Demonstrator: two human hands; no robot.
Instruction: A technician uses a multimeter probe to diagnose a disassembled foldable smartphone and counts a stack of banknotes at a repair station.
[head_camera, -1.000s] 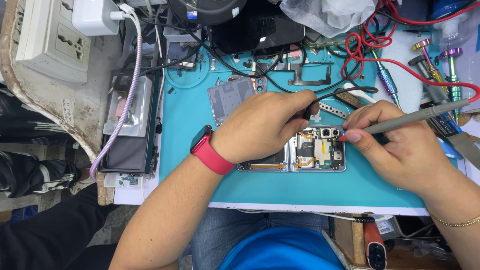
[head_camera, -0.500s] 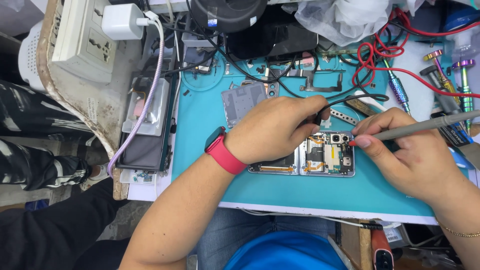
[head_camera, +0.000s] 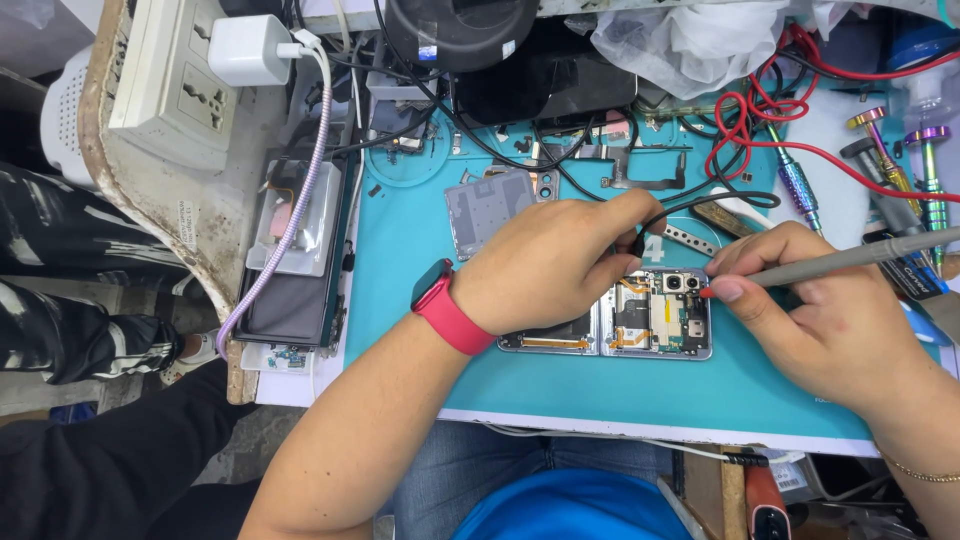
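An opened folding phone (head_camera: 655, 320) lies on the teal work mat (head_camera: 420, 300) with its back off, boards and camera modules showing. My left hand (head_camera: 555, 265), with a red watch at the wrist, rests over the phone's left half and pinches a thin black probe with its wire (head_camera: 690, 205) near the hinge. My right hand (head_camera: 825, 315) grips a grey probe (head_camera: 850, 258) like a pen. Its red tip touches the phone's upper right edge, beside the cameras.
A grey back cover (head_camera: 490, 208) lies on the mat behind my left hand. A dark phone with a charging cable (head_camera: 295, 270) sits at the left, below a white power strip (head_camera: 170, 75). Screwdrivers (head_camera: 880, 150), red wires (head_camera: 760, 130) and small parts crowd the back and right.
The view has shifted, so the bench sits further right in frame. Both hands stay on the phone; the grey probe's tip remains at the camera end.
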